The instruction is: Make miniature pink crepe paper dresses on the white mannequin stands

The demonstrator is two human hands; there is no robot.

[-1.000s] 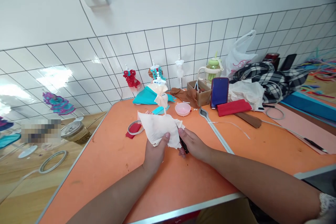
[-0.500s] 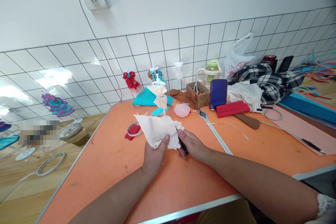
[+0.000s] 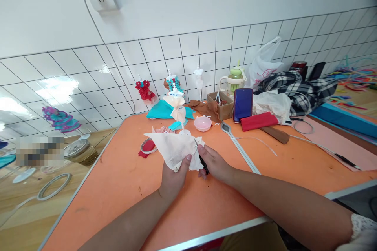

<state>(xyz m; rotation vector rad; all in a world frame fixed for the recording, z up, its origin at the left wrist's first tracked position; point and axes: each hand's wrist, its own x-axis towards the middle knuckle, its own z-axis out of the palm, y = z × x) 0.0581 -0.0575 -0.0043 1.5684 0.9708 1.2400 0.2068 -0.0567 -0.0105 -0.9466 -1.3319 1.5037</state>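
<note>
My left hand point(image 3: 173, 178) pinches a piece of cream cloth point(image 3: 173, 147), thumb on top, over the orange table. Closed round the black handles of a pair of scissors point(image 3: 203, 164), my right hand point(image 3: 215, 162) is at the cloth's right side, where the thin blade meets the cloth. Just behind the cloth stands a small white dress form point(image 3: 178, 110) with cream fabric gathered on it. A roll of tape point(image 3: 149, 146) lies on red cloth to the left of the cream cloth.
Behind are a pink bowl point(image 3: 202, 123), a cardboard box point(image 3: 220, 106), a phone point(image 3: 243, 105), a green-lidded bottle point(image 3: 236, 81) and folded red cloth point(image 3: 259, 121). A grey zipper strip point(image 3: 240, 149) crosses the orange table point(image 3: 182, 215). More dress forms stand near the tiled wall.
The view has shifted slightly. The cream cloth's left corner has spread a little further left and hangs differently. Both hands keep their holds.
</note>
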